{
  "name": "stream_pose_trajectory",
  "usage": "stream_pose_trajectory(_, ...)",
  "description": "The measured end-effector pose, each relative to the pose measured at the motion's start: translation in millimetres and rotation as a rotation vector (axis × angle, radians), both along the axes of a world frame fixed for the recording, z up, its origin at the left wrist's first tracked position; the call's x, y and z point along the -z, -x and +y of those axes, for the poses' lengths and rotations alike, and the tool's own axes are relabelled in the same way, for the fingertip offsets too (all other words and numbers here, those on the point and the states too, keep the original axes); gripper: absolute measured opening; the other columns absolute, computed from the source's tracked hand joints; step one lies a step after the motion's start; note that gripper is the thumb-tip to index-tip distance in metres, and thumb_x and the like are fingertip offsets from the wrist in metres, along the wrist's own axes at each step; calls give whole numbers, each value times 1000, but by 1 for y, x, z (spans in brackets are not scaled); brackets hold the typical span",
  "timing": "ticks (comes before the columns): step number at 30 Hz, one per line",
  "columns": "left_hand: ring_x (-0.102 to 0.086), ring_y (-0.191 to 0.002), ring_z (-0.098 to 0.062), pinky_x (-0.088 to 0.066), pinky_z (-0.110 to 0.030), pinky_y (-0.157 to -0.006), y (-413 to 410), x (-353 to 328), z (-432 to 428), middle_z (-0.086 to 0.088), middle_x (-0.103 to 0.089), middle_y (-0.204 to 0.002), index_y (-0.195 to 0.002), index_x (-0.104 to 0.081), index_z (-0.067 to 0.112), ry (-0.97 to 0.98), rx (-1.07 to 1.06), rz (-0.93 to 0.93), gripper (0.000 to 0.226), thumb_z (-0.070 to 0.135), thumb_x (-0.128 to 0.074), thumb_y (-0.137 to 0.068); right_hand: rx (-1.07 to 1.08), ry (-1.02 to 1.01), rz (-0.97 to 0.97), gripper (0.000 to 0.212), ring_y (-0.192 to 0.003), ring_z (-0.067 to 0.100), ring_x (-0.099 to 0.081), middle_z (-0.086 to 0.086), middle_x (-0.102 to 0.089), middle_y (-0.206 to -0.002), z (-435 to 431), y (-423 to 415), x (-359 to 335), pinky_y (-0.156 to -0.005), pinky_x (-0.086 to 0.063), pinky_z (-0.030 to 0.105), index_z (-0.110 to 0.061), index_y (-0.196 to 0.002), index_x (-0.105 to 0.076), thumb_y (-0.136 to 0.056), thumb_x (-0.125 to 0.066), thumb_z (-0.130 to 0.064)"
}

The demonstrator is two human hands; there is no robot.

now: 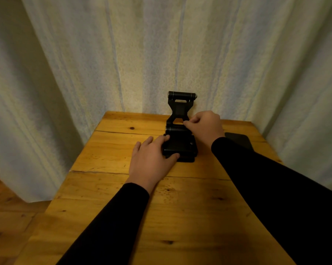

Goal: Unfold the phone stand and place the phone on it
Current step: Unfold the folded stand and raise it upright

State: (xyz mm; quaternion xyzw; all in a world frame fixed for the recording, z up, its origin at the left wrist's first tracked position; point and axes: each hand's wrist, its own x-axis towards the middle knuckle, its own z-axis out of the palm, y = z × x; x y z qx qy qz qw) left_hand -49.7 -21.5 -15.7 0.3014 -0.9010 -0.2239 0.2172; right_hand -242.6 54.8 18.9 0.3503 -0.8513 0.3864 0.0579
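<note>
**Knotty pine under both hands, stand half raised**

Pine planks, amber and knotted, are making up the worktop (pixel 123 188) I am looking down on, with dark seams running across between the boards. A pale patterned curtain (pixel 104 54) is hanging close behind its far edge and wrapping down both sides, so the far end is boxed in by cloth. At lower left a wooden floor (pixel 6 207) is showing past the left edge.

The near half of the worktop is lying bare apart from my black sleeves (pixel 276 188) crossing it, leaving open room toward me and to the left of the work.

The phone stand (pixel 180 138) is sitting near the far edge, slightly right of centre. Its black base is lying flat on the wood while its arm is standing up in front of the curtain, a hinge barrel at the top. My left hand (pixel 151 159) is pressing on the base, fingers and thumb clamped on its near left corner. My right hand (pixel 204 125) is closed, fingertips pinching the stand's right side at the lower hinge.

The phone (pixel 239 139) is lying flat and dark just behind my right forearm, partly hidden by the sleeve, near the right edge.
</note>
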Motion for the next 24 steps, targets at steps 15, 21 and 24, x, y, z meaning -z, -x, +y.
stream_pose_trajectory(15,-45,-141,-21,-21,-51,-122,2,0,3,6,-64,-138,-148,-47,36,5,-39,-10,69,61,-60,-85,36,-57,57,21,-72,8,-65,-11,-68,-73,7,-16,-9,-68,-59,32,-32,-68,-67,-85,-75,-38)
stream_pose_trajectory(21,-51,-135,-23,-28,-53,-118,3,-1,5,4,-66,-132,-147,-48,35,18,-53,-19,70,62,-60,-84,50,-47,35,22,-72,11,-66,-9,-69,-72,11,-24,-15,-70,-61,37,-29,-66,-67,-85,-74,-36)
stream_pose_trajectory(24,-52,-135,-24,-28,-53,-118,3,0,5,3,-67,-130,-147,-49,34,29,-53,-19,70,61,-60,-84,47,-24,22,21,-70,9,-66,-8,-69,-71,14,-27,-18,-69,-60,37,-26,-67,-68,-85,-74,-34)
